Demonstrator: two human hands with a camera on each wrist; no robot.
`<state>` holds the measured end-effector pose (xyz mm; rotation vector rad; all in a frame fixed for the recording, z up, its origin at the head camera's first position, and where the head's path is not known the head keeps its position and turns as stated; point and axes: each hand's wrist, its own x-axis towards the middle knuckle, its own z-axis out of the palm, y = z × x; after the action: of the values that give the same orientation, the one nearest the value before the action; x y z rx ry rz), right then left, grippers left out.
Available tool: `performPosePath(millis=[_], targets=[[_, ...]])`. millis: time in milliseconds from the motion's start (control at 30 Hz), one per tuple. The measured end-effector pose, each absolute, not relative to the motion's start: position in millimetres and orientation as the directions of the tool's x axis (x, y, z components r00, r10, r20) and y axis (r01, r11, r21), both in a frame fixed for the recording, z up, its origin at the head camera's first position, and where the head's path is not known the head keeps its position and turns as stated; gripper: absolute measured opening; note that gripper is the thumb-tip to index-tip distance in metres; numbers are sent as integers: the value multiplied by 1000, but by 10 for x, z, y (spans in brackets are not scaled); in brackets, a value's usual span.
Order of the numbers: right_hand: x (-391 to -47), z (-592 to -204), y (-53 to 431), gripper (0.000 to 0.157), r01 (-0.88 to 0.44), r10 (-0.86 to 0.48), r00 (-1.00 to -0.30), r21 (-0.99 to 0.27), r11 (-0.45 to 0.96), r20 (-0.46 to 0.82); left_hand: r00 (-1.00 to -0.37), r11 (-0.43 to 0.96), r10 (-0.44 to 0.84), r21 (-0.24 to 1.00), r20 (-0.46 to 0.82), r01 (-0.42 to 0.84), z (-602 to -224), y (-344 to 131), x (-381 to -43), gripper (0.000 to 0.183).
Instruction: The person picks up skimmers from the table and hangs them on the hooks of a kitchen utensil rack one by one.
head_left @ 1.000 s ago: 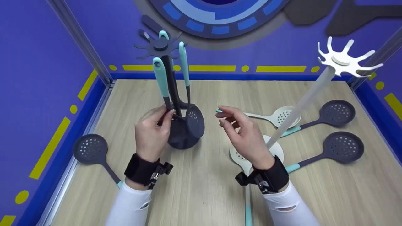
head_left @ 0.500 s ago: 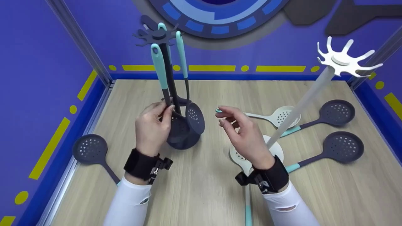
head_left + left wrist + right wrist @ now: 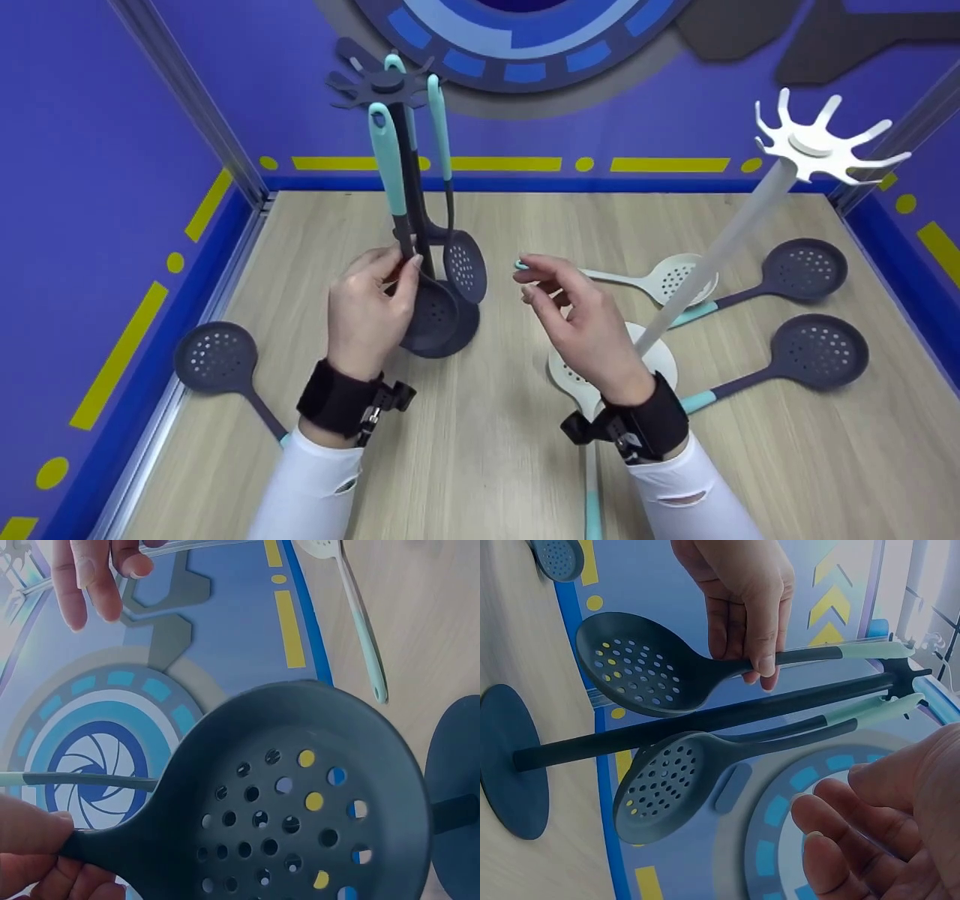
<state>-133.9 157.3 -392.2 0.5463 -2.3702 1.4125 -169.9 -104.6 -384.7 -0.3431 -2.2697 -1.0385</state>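
My left hand [image 3: 367, 307] pinches a dark slotted skimmer [image 3: 386, 161] with a mint handle, on the dark neck just above its perforated bowl. The left wrist view shows that bowl [image 3: 300, 787] large and close. The skimmer's handle end stands right at the prongs of a dark utensil rack [image 3: 388, 81] with a round base. Other mint-handled utensils hang from that rack, among them a second skimmer [image 3: 465, 266]. My right hand [image 3: 589, 322] hovers to the right with relaxed, slightly bent fingers, holding nothing. Below it is a white skimmer [image 3: 574, 375], partly hidden.
A white utensil rack [image 3: 814, 142] stands at the right, its base partly behind my right hand. Beyond it lie another white skimmer [image 3: 679, 277] and two dark skimmers, one far [image 3: 806, 270] and one nearer [image 3: 821, 352]. Another dark skimmer [image 3: 215, 358] lies at the left edge.
The dark rack's top and its hanging utensils have shifted upward in the head view, then slightly right. My left hand keeps its pinch on the skimmer. My right hand has stayed still.
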Motion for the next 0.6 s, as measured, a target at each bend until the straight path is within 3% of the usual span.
performPosePath(millis=[600], targets=[[-1339, -3920, 1568, 35, -478, -155, -874, -761, 439, 460, -784, 651, -45, 613, 620, 448, -3877, -1033, -1724, 21]])
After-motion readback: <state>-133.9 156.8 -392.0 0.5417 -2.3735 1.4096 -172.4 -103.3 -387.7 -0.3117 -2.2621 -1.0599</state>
